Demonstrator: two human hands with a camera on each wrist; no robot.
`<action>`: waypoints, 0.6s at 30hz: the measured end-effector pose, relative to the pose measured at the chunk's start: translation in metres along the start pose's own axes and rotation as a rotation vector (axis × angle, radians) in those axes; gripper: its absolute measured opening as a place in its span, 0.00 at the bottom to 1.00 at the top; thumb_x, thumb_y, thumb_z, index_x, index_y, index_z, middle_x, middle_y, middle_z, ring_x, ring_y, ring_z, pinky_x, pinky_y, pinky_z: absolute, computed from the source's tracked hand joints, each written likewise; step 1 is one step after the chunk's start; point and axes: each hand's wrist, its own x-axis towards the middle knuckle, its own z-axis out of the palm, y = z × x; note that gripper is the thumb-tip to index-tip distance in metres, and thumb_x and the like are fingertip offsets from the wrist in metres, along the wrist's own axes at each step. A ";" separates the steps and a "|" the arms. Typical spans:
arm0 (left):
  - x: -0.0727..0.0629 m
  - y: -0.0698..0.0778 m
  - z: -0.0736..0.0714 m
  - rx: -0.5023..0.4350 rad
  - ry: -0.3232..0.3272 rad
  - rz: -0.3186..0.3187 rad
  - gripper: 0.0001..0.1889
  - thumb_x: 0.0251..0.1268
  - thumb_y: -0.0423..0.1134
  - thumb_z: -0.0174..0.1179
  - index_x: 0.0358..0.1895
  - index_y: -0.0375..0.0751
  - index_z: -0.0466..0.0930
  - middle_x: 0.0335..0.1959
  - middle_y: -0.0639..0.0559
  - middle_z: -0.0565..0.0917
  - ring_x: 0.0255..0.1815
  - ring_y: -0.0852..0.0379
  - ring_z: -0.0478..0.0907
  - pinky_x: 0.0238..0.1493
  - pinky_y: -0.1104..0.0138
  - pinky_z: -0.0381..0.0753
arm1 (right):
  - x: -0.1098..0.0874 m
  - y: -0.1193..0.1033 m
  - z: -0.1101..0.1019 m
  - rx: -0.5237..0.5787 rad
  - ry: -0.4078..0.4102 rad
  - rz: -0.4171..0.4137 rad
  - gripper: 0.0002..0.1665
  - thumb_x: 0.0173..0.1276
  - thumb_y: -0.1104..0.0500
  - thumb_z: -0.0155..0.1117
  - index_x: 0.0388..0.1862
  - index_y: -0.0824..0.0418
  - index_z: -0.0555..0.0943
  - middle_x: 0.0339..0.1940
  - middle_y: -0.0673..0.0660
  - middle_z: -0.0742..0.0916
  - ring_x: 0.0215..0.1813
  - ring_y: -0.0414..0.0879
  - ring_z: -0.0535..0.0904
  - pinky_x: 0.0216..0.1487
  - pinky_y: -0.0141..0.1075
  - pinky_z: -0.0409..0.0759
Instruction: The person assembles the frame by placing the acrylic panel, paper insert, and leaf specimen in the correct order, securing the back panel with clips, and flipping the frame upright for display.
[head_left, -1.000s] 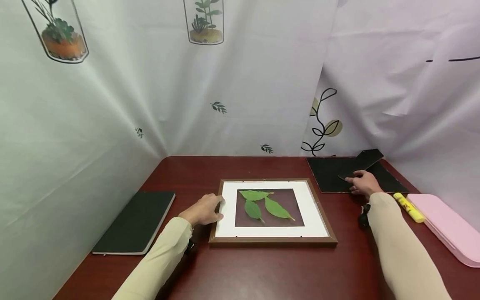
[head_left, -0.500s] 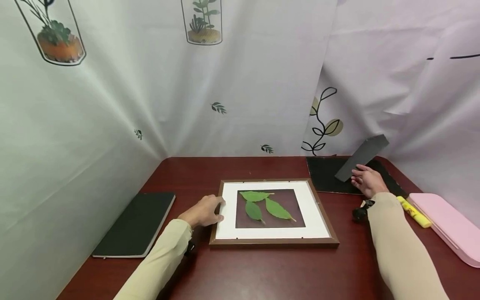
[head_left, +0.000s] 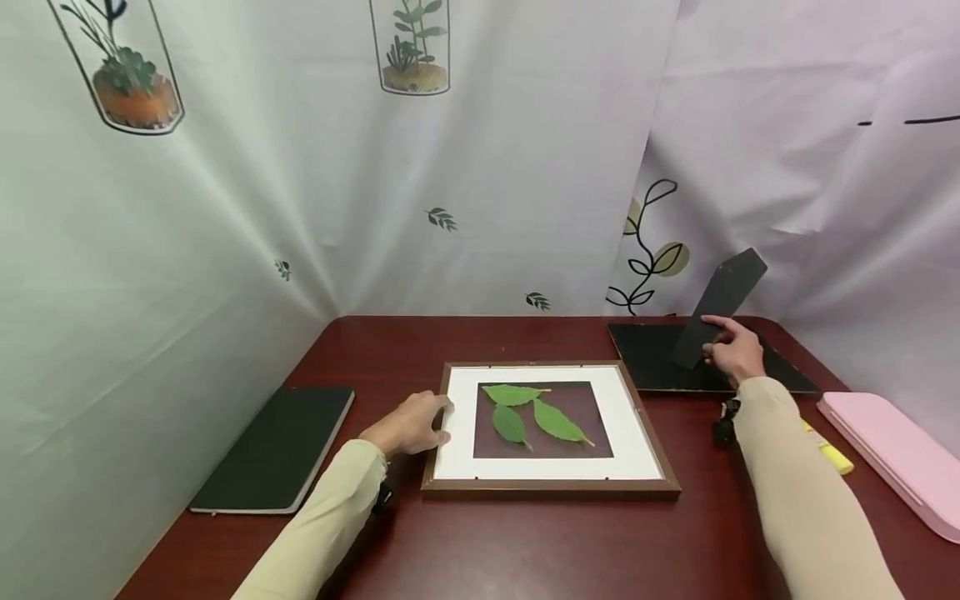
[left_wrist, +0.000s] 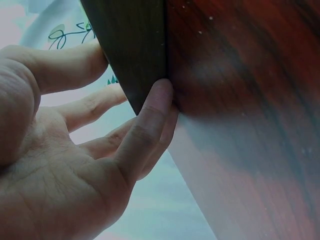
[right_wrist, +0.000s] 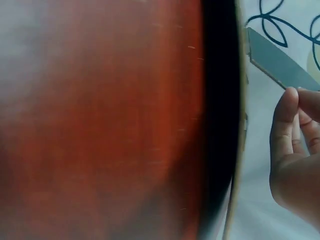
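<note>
In the head view a brown picture frame (head_left: pixel 551 490) lies on the table, with a white mat and three green leaves (head_left: pixel 558 420) inside its window. My left hand (head_left: pixel 411 423) holds the frame's left side; the left wrist view shows my fingers against the frame's edge (left_wrist: pixel 132 45). Back right lies a black backing board (head_left: pixel 645 354), its flat easel leg (head_left: pixel 720 296) tilted up from it. My right hand (head_left: pixel 737 352) pinches the leg's edge between thumb and fingers, as the right wrist view shows on the grey leg (right_wrist: pixel 280 62).
A black notebook (head_left: pixel 273 450) lies at the table's left. A pink case (head_left: pixel 896 458) lies at the right, beside a yellow tube-like item (head_left: pixel 831 454) partly hidden by my right sleeve. Hanging fabric with plant prints encloses the table (head_left: pixel 555 550).
My right hand has lifted the easel leg from lying low over the backing board to a steep tilt. The left hand and the picture frame have stayed in place.
</note>
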 end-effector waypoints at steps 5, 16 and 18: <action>0.004 0.001 0.002 0.011 -0.008 0.028 0.20 0.63 0.34 0.67 0.57 0.33 0.78 0.53 0.36 0.80 0.58 0.40 0.76 0.59 0.49 0.76 | 0.007 -0.013 -0.013 0.035 0.104 0.009 0.36 0.66 0.73 0.56 0.73 0.56 0.72 0.36 0.50 0.74 0.25 0.28 0.77 0.30 0.27 0.83; 0.007 -0.002 -0.002 0.030 -0.015 0.020 0.21 0.62 0.34 0.67 0.58 0.33 0.77 0.51 0.38 0.80 0.52 0.45 0.76 0.54 0.53 0.77 | -0.006 -0.056 -0.019 0.578 0.144 -0.034 0.31 0.65 0.81 0.52 0.59 0.55 0.78 0.35 0.50 0.72 0.26 0.33 0.77 0.26 0.23 0.78; 0.007 -0.002 0.000 0.027 -0.010 0.011 0.22 0.62 0.34 0.67 0.58 0.34 0.77 0.51 0.38 0.80 0.52 0.45 0.76 0.53 0.53 0.77 | -0.010 -0.062 -0.014 0.633 0.151 -0.052 0.31 0.64 0.82 0.52 0.58 0.55 0.79 0.35 0.51 0.72 0.26 0.33 0.77 0.25 0.23 0.78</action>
